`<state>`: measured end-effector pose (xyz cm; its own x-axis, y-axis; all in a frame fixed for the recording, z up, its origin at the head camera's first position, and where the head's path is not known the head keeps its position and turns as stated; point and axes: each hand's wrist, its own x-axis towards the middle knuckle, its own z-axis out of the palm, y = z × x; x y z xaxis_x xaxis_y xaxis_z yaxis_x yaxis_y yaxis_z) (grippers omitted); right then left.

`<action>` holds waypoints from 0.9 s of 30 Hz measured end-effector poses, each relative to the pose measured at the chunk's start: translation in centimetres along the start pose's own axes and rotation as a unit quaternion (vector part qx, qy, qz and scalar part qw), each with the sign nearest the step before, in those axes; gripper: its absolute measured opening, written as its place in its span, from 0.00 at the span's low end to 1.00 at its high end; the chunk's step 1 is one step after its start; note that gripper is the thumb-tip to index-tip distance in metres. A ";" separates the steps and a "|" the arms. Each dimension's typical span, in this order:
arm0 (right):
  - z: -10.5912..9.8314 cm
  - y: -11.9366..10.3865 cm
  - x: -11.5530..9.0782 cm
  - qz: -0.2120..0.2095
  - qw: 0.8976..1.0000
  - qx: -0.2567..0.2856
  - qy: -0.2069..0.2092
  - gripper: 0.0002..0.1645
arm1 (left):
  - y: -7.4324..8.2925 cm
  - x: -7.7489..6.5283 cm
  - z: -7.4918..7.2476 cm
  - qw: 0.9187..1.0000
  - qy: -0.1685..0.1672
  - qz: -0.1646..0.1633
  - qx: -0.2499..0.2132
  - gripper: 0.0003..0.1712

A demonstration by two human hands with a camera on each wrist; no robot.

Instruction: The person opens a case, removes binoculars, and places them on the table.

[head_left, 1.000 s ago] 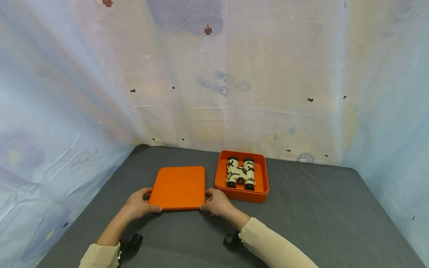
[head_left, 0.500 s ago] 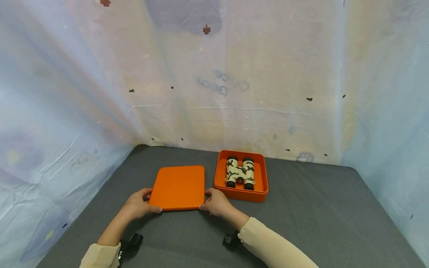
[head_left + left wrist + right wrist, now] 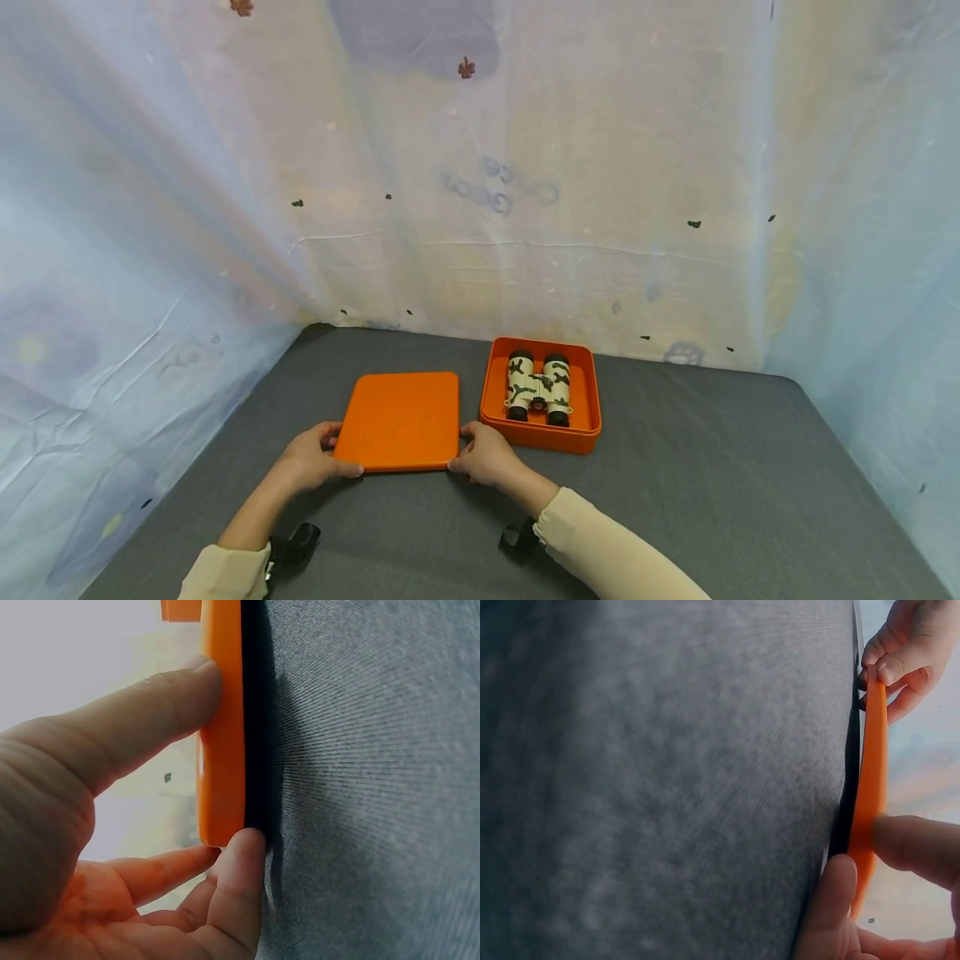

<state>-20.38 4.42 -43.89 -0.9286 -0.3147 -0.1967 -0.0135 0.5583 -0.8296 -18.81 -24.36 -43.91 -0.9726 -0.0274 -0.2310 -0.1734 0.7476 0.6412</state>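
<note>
An orange square lid (image 3: 401,421) lies flat side up just over the grey table, left of the open box. My left hand (image 3: 309,457) holds its near left corner, thumb on the front edge and fingers at the side. At the near right corner my right hand (image 3: 487,454) grips it the same way. In the left wrist view the thumb presses the lid's rim (image 3: 223,757), with a dark gap or shadow beneath. The right wrist view shows both hands on the lid (image 3: 870,772). Camouflage-patterned binoculars (image 3: 538,387) lie inside the orange box (image 3: 577,440).
The box stands right behind my right hand, close to the lid's right side. A grey cloth covers the table (image 3: 697,467). Pale patterned curtains (image 3: 570,183) hang along the back and both sides. Black straps (image 3: 296,542) are at the wrists.
</note>
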 end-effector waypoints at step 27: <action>-1.4 0.7 -1.2 -0.083 0.994 -0.018 -0.062 0.28 | 0.3 -0.1 -0.4 0.999 0.021 0.020 -0.028 0.52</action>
<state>-19.81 6.31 -43.48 -0.8592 -0.4963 -0.1243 -0.1779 0.5176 -0.8369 -18.80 -24.40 -43.42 -0.9844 -0.0275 -0.1737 -0.1415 0.7106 0.6892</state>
